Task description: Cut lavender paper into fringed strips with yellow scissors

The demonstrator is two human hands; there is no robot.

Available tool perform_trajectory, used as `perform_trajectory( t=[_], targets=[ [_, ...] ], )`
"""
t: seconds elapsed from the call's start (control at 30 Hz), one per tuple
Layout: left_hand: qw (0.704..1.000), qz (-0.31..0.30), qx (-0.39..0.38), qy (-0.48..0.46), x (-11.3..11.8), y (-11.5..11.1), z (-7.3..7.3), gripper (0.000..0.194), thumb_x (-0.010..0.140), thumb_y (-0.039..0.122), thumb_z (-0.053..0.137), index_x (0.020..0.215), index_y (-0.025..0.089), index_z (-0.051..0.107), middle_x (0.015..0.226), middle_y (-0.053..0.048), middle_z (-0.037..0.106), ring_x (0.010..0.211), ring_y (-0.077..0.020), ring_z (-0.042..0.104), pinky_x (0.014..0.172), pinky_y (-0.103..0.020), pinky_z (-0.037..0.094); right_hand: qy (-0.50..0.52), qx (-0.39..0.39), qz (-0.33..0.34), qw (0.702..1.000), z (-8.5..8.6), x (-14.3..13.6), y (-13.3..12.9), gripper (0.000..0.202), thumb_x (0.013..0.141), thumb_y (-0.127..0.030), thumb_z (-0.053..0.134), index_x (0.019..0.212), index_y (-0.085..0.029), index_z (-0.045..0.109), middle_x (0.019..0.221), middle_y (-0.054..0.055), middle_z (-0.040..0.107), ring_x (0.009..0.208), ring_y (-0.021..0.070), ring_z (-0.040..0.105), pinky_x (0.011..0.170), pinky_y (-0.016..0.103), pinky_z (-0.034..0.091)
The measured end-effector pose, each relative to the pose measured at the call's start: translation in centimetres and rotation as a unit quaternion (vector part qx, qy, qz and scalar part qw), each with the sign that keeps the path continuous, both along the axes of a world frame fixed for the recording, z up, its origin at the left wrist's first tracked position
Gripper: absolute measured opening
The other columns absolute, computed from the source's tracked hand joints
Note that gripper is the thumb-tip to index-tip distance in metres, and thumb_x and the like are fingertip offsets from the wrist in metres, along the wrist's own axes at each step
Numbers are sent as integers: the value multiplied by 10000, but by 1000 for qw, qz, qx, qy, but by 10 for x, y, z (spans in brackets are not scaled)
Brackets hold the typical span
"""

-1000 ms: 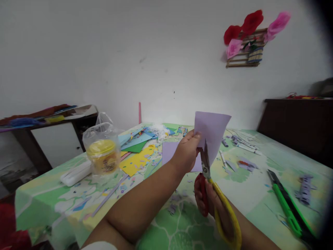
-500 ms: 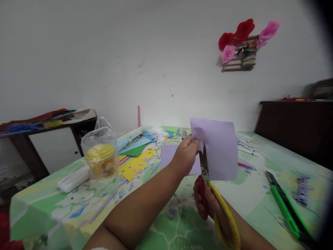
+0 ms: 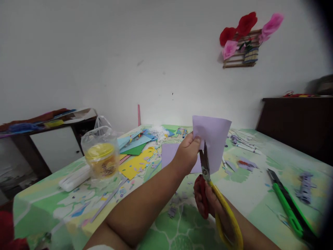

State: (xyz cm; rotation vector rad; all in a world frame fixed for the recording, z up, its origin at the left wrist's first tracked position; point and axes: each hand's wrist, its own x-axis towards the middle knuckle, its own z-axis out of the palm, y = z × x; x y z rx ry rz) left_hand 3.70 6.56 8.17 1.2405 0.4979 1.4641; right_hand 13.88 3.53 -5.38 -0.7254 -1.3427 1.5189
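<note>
My left hand (image 3: 189, 149) pinches the left edge of a purple sheet of paper (image 3: 213, 139), held upright above the table. In my right hand (image 3: 208, 205) is a pair of scissors (image 3: 205, 169) with one red and one yellow handle. Its blades stand slightly apart and point up at the sheet's left part, close to my left fingers; one blade lies in front of the paper. A second purple sheet (image 3: 169, 154) lies flat on the table, partly hidden behind my left hand. Small purple scraps (image 3: 173, 210) are scattered below my hands.
A green utility knife (image 3: 287, 205) and a purple paper piece (image 3: 305, 187) lie at the right. On the left stand a bagged yellow-lidded tub (image 3: 101, 159) and a white case (image 3: 75, 178). Coloured paper (image 3: 136, 165) and white shreds (image 3: 158, 133) cover the table's back.
The held purple sheet has turned and bent, so it looks narrower, and pens behind it show more. Both hands stay nearly in place. The view has shifted slightly.
</note>
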Motion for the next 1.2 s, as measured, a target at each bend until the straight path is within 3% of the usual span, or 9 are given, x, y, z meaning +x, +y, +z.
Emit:
perform_trajectory(
  t=[0.23, 0.37, 0.53, 0.67, 0.9, 1.2],
  targets=[
    [1000, -20, -19, 3, 2, -1, 1, 125, 822, 285, 551, 881, 191, 609, 738, -9, 629, 726, -149, 560, 726, -286, 423, 20, 15, -16, 1000, 4, -2, -2, 490, 672, -713, 577, 766, -247, 455, 477, -84, 452, 308, 86, 399, 325, 228, 290],
    [999, -21, -33, 26, 2, -8, 4, 125, 840, 264, 527, 852, 182, 621, 700, -4, 614, 718, -145, 557, 746, -293, 419, 16, 25, -23, 999, 9, -6, -5, 544, 624, -767, 565, 732, -245, 459, 469, -88, 414, 294, 78, 337, 301, 226, 264],
    [998, -40, -20, 32, 3, -11, 2, 138, 845, 275, 536, 876, 188, 638, 794, -22, 643, 888, -179, 576, 868, -322, 397, 12, 67, -58, 996, 33, -7, -33, 399, 800, -626, 522, 786, -228, 514, 593, -39, 478, 467, 100, 415, 452, 237, 345],
    [998, -42, -27, 25, 5, -12, 0, 120, 844, 254, 533, 865, 192, 633, 798, -15, 636, 855, -163, 564, 838, -302, 397, 16, 81, -66, 994, 45, -8, -45, 403, 846, -623, 448, 785, -230, 519, 613, -32, 467, 504, 107, 408, 477, 239, 347],
    [998, -57, -38, 10, 5, -16, 5, 107, 838, 236, 526, 861, 167, 605, 661, 17, 555, 610, -105, 486, 653, -256, 390, 13, 92, -56, 994, 42, -6, -42, 413, 852, -624, 434, 773, -226, 512, 609, -22, 468, 508, 114, 402, 485, 255, 357],
    [996, -70, -54, 17, 2, -16, 9, 93, 836, 208, 522, 833, 153, 597, 658, 12, 554, 616, -105, 509, 646, -262, 391, 5, 96, -49, 994, 45, -5, -45, 400, 853, -626, 429, 800, -235, 492, 617, -28, 460, 503, 109, 397, 478, 257, 327]
  ],
)
